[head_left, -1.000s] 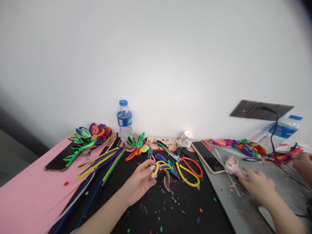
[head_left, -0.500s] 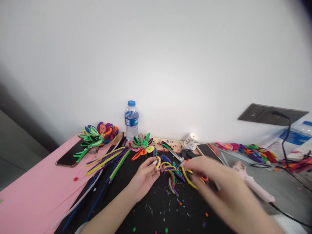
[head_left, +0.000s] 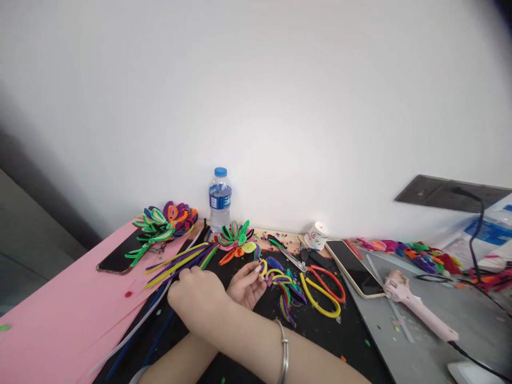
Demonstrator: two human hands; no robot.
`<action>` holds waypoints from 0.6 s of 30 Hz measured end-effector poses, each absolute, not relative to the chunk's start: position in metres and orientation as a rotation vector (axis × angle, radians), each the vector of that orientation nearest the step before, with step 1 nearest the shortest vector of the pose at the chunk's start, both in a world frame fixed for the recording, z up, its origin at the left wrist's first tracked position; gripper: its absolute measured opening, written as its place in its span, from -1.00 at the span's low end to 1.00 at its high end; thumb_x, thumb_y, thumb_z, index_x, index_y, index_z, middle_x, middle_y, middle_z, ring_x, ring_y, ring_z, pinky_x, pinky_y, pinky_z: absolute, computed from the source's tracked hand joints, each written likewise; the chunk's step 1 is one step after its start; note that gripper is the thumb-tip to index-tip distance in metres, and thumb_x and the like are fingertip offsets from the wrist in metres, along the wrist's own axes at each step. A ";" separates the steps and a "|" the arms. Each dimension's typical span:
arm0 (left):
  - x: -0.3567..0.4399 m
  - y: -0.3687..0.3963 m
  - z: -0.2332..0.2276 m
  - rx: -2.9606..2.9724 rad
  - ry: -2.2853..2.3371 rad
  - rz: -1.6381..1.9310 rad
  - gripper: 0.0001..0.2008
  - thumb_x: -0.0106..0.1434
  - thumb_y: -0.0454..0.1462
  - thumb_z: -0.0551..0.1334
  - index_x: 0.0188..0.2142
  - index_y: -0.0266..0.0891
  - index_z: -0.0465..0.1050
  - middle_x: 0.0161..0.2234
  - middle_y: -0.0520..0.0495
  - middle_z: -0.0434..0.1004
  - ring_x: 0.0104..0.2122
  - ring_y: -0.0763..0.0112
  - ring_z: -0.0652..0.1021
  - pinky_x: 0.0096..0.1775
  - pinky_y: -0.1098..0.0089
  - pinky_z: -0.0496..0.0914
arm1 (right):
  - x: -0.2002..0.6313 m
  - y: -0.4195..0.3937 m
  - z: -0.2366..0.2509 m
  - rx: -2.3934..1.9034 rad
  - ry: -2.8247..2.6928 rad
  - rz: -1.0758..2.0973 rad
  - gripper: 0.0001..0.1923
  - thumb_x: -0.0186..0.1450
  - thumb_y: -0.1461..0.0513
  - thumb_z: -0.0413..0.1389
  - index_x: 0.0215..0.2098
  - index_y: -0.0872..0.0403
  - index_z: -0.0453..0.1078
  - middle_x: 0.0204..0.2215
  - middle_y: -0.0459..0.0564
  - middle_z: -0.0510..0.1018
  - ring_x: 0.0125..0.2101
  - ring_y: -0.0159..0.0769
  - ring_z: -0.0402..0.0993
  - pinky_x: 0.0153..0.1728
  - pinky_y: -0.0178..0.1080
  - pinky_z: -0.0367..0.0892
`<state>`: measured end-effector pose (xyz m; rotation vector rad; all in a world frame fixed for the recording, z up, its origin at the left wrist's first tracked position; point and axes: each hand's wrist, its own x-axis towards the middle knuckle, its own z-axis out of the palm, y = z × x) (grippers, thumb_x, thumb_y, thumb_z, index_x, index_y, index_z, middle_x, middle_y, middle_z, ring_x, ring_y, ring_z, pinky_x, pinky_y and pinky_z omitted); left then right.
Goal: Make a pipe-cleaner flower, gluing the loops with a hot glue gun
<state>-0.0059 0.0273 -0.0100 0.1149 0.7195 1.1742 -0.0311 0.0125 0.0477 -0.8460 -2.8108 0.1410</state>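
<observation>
My left hand (head_left: 247, 285) pinches a small yellow and purple pipe-cleaner loop (head_left: 263, 269) between thumb and fingers. Crossing over the left forearm, my right hand (head_left: 197, 296) is curled with its knuckles up, and its fingertips are hidden. It is nearest to a bundle of yellow, purple and green pipe cleaners (head_left: 176, 264). A pipe-cleaner piece with purple, yellow, green and red loops (head_left: 287, 288) lies just right of my left hand. Scissors (head_left: 320, 290) with one red and one yellow handle rest on the black mat (head_left: 356, 341).
Behind the hands are a pipe-cleaner flower (head_left: 236, 240) and a water bottle (head_left: 220, 200). Further left, more pipe-cleaner flowers (head_left: 160, 224) overlap a dark phone (head_left: 118, 256). On the right are a white-edged phone (head_left: 354, 266), a paper cup (head_left: 316, 236) and a corded pink glue gun (head_left: 424, 312).
My right hand has moved from beside the scissors handles leftward across my left forearm, leaving the scissors on the mat. My left hand still holds the loop.
</observation>
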 end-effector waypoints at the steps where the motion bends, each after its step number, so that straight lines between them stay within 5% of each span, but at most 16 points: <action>1: -0.006 0.028 -0.010 0.109 0.718 1.167 -0.81 0.19 -0.55 0.10 -0.40 -0.32 0.40 -0.57 0.03 0.45 -0.61 0.60 0.49 -0.45 0.56 0.42 | -0.036 0.014 0.042 -0.849 -2.833 0.129 -0.89 0.14 0.43 0.09 -0.46 0.21 0.45 -0.44 0.13 0.56 -0.42 -0.13 0.50 -0.57 -0.24 0.41; 10: -0.006 0.031 -0.015 0.081 0.687 1.142 -0.82 0.20 -0.55 0.09 -0.38 -0.33 0.40 -0.57 0.02 0.45 -0.60 0.59 0.50 -0.46 0.56 0.44 | -0.040 0.024 0.020 -0.771 -2.818 0.058 -0.89 0.13 0.43 0.05 -0.36 0.21 0.35 -0.43 0.05 0.53 -0.47 -0.21 0.50 -0.58 -0.28 0.39; 14: -0.006 0.031 -0.017 0.080 0.662 1.150 -0.82 0.20 -0.54 0.10 -0.37 -0.33 0.41 -0.54 0.01 0.47 -0.59 0.61 0.50 -0.44 0.58 0.43 | -0.034 0.026 0.025 -0.758 -2.763 0.032 -0.71 0.05 0.41 0.10 -0.23 0.20 0.27 -0.31 0.03 0.48 -0.42 -0.23 0.48 -0.58 -0.31 0.36; 18: -0.006 0.032 -0.020 0.075 0.657 1.138 -0.84 0.17 -0.54 0.13 -0.38 -0.32 0.40 -0.56 0.02 0.46 -0.57 0.57 0.52 -0.45 0.57 0.42 | -0.031 0.029 0.025 -0.719 -2.742 0.007 -0.74 0.01 0.40 0.11 -0.30 0.17 0.27 -0.32 0.02 0.47 -0.37 -0.21 0.46 -0.51 -0.29 0.35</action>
